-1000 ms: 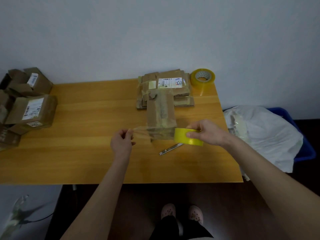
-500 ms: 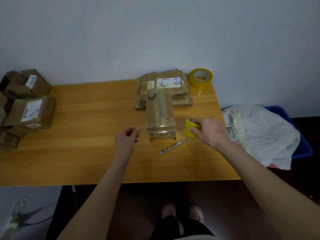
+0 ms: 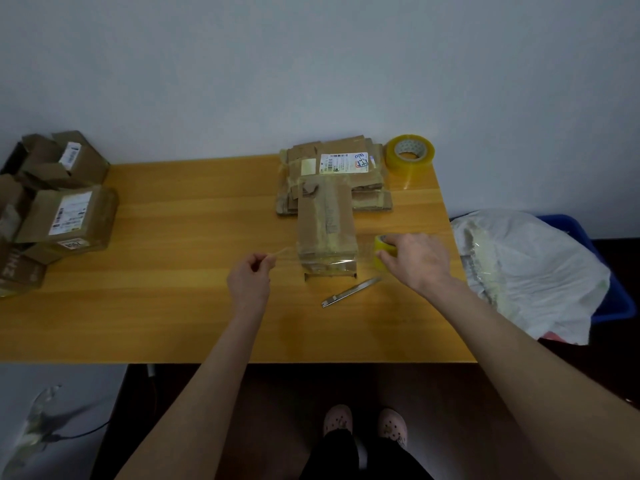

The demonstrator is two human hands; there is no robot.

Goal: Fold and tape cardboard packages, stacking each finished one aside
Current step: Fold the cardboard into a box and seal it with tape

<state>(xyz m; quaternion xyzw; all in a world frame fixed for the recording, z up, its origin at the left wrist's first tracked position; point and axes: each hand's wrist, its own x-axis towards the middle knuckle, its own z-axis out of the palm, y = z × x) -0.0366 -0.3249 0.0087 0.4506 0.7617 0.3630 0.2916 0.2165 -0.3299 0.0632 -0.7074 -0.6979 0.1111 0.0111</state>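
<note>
While the left hand (image 3: 247,282) pinches the tape end, the right hand (image 3: 417,259) grips the roll (image 3: 380,251), fingers curled round it. Strip (image 3: 329,262): stretched over the package (image 3: 327,226), mid-table (image 3: 173,271). Cutter (image 3: 349,292): just in front. Finished boxes (image 3: 65,216): far left.

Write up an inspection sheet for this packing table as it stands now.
Surface: wooden table, smooth top.
Job's things: folded package mid-table, tape strip stretched across its near end; flat cardboard stack behind it; cardboard boxes piled at the left edge.
Clutter: utility knife near the package; spare tape roll at the far right corner.
Hands: left hand pinches the strip's free end; right hand grips the tape roll.
Cables: dark cable on the floor, lower left.
Surroundings: plain wall; white bag over a blue bin, right of the table.
</note>
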